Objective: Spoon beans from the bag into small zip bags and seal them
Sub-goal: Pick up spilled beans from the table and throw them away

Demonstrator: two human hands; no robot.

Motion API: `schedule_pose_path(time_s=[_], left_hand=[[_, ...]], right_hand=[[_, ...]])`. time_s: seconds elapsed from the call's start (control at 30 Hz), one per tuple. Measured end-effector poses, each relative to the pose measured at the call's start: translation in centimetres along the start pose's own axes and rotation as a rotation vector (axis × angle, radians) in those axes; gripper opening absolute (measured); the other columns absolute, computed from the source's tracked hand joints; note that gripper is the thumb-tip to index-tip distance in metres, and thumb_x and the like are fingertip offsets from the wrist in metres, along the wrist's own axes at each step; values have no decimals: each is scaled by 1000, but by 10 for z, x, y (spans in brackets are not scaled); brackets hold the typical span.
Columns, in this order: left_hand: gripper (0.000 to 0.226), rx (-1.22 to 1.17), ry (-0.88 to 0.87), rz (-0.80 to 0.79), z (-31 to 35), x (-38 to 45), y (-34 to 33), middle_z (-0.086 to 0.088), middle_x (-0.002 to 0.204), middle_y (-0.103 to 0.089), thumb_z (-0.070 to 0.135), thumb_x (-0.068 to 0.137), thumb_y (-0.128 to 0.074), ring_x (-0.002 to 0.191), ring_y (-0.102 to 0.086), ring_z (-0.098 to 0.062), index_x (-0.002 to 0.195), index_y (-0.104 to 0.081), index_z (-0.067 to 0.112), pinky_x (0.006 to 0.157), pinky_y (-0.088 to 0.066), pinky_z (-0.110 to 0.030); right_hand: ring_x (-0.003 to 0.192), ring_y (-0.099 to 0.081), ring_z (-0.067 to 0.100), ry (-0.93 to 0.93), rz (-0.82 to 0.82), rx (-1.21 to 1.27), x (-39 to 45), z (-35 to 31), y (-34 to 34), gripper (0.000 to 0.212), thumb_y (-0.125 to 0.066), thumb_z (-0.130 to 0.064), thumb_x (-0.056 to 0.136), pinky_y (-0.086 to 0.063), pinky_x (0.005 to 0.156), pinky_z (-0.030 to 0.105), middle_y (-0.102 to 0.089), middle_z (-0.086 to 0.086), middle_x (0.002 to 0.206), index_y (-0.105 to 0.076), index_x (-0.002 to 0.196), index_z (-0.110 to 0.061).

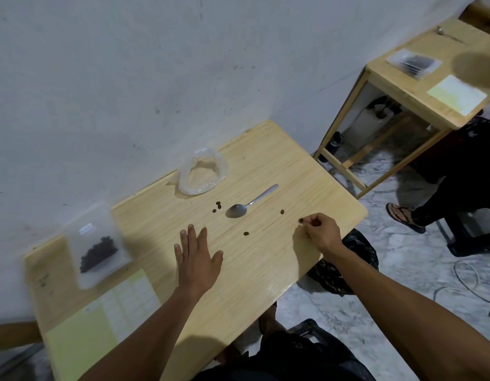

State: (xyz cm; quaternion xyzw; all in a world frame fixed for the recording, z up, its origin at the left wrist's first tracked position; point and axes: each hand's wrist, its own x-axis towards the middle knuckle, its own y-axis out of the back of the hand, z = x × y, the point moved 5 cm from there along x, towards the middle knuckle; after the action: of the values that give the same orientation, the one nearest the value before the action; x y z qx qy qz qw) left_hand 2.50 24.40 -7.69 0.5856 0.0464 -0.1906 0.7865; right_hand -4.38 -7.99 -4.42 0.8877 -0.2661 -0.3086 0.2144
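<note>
From the head view, the left hand (195, 258) is lying flat on the wooden tabletop (265, 270) with its fingers straight and spread, while the right hand (320, 233) is pinching a single bean (300, 221) between curled fingers near the tabletop's right edge. A spoon (248, 206) is lying between loose beans (218, 206), an open clear bag (201, 174) is sitting behind it by the wall, and a zip bag (98, 250) holding beans is lying at the left

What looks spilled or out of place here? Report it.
Loose beans lie scattered on the table around the spoon, outside any bag. The right hand pinches one bean. The big clear bag looks nearly empty. The left hand is spread flat.
</note>
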Motion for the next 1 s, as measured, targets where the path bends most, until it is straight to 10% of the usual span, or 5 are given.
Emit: schedule_pose_path(time_s=[0.37,0.7,1.0], left_hand=[[71,-24,12,-6,7,0,5,-14,162,0,46,96,-47,150,6,-32,153,-17,16,118,-7,-53],[69,96,-217,-3,61,-9,-16,-22,158,-18,48,92,-52,146,-6,-45,149,-30,16,118,-16,-52],[69,114,-225,92,61,-10,-30,-29,150,-29,40,86,-64,140,-17,-54,142,-42,8,112,-25,-60]], right_hand=[[85,-54,19,151,-57,-304,19,-17,-10,15,-58,-11,95,-41,77,28,-63,6,93,-67,103,-3],[72,-54,20,-226,72,463,18,33,50,8,-62,-2,93,-50,79,32,-63,9,79,-67,96,4],[73,-55,26,-601,346,528,28,142,123,19,-67,-2,87,-48,70,36,-59,18,81,-68,102,11]])
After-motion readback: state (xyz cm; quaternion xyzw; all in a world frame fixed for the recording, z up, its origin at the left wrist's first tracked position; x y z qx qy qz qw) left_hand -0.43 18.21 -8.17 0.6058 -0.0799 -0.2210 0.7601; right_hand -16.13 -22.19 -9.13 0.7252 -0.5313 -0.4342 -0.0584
